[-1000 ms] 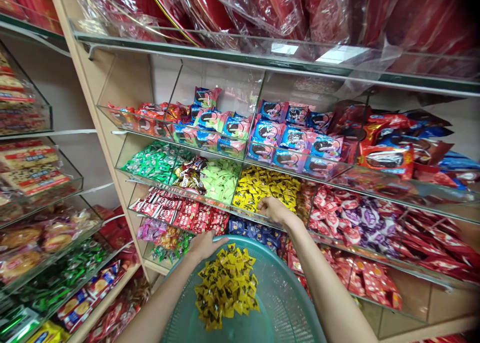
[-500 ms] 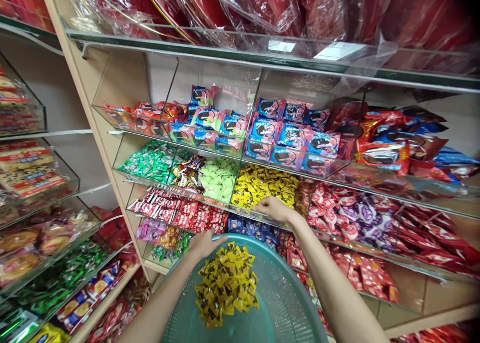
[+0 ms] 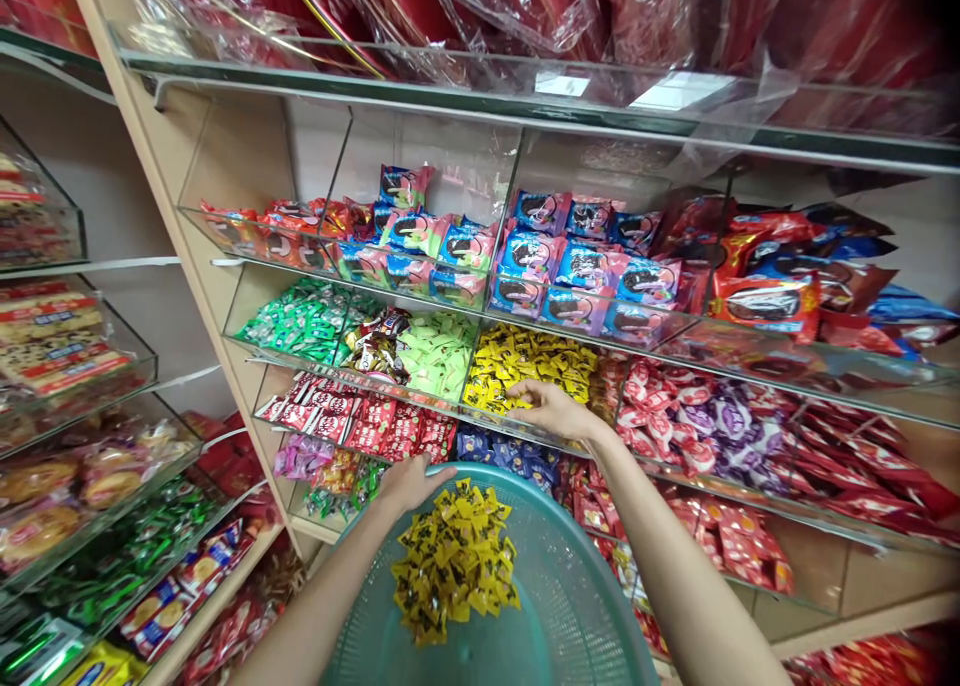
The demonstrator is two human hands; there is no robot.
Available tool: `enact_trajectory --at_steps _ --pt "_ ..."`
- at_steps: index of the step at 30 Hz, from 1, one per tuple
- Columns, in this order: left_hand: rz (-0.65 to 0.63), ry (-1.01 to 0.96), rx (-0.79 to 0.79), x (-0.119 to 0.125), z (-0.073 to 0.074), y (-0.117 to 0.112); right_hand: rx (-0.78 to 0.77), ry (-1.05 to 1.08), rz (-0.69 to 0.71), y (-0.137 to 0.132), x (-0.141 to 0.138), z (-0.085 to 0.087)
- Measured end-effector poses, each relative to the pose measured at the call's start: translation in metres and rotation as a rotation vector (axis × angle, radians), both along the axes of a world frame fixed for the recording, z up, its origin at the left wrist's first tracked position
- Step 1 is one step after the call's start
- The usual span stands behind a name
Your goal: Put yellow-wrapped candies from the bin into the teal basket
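My left hand (image 3: 412,484) grips the far rim of a green plastic basket (image 3: 600,576), its thumb over the edge. A pile of yellow-wrapped candies (image 3: 455,564) lies in the basket. My right hand (image 3: 553,408) is at the front of a clear shelf bin of the same yellow candies (image 3: 525,364). Its fingers are apart, stretched over the candies near the bin's front edge, and I see nothing held in them. The undersides of the fingers are hidden.
Green candies (image 3: 296,321) and pale green candies (image 3: 435,354) fill bins on the left; red and purple candies (image 3: 731,428) lie on the right. Blue-pink cookie packs (image 3: 577,271) sit one shelf above. Clear front panels edge the shelves. A side shelf holds packaged crackers (image 3: 56,331).
My right hand has gone from curled fingers to spread ones above the yellow candies, staying at the bin. My left hand and the basket are nearly unchanged.
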State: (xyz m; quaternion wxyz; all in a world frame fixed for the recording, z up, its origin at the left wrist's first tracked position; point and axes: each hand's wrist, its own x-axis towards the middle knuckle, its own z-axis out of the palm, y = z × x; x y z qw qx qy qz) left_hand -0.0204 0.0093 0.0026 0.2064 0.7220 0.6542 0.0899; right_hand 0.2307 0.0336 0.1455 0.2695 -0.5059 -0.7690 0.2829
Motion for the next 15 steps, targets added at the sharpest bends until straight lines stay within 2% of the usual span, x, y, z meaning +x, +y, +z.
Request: enact_trajectory --at_steps 5,6,8,11,13,15 --pt "-0.011 0.005 0.013 0.000 0.002 0.000 0.323 0.032 -0.145 -0.028 -0.015 0.016" --pt "-0.020 0.011 0.021 0.000 0.002 0.000 0.327 0.069 -0.153 -0.037 -0.019 0.018" --pt "-0.030 0.030 0.033 0.001 0.002 0.000 0.237 0.160 -0.111 -0.054 -0.029 0.017" --pt "-0.026 0.055 0.034 0.002 0.001 0.000 0.007 0.279 0.013 -0.073 -0.040 -0.004" --pt "-0.023 0.059 0.035 0.002 0.001 0.000 -0.108 0.300 0.049 -0.077 -0.043 -0.029" --pt "-0.024 0.060 0.035 0.002 0.001 0.000 -0.163 0.254 0.018 -0.076 -0.043 -0.058"
